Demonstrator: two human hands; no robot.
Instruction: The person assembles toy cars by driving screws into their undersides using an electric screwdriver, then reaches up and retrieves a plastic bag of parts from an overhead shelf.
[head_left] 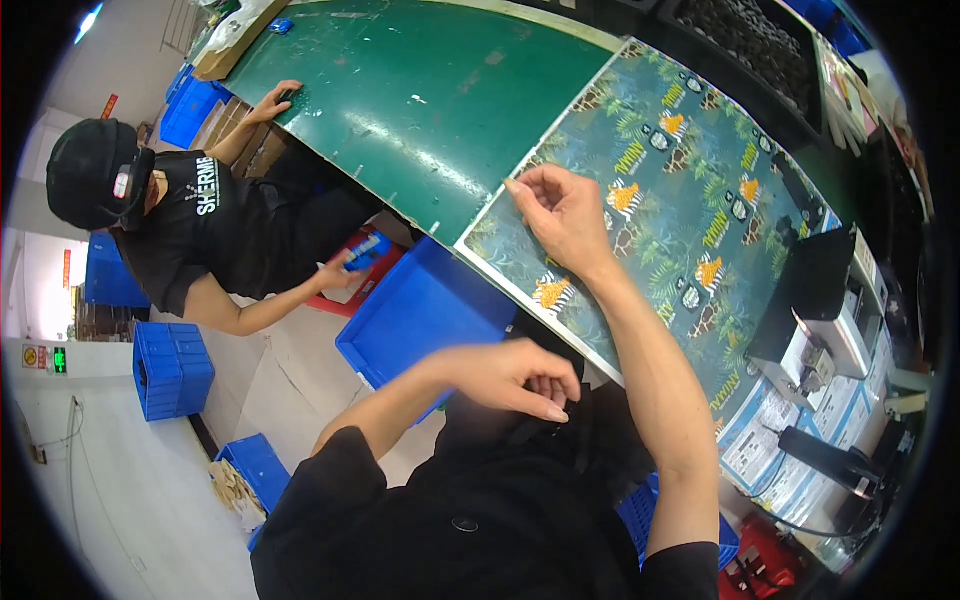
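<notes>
Under the right hand [562,215] there's a printed mat [690,190], looks like smooth vinyl with a slight sheen. Just left of that hand, the green tabletop [400,90] is glossy and scuffed. Below the left hand [520,378], black matt cloth [480,500]. The bin [410,315] beside it is shiny blue plastic.

Bright indoor light, glare on green table [420,110], fisheye edges bent, dark rim

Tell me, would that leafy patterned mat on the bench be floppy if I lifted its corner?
Probably floppy: the patterned mat looks thin and lies flat on the workbench. Likely light, so the right hand pinching near its edge could peel it up. It may slide on the smooth green top.
</notes>
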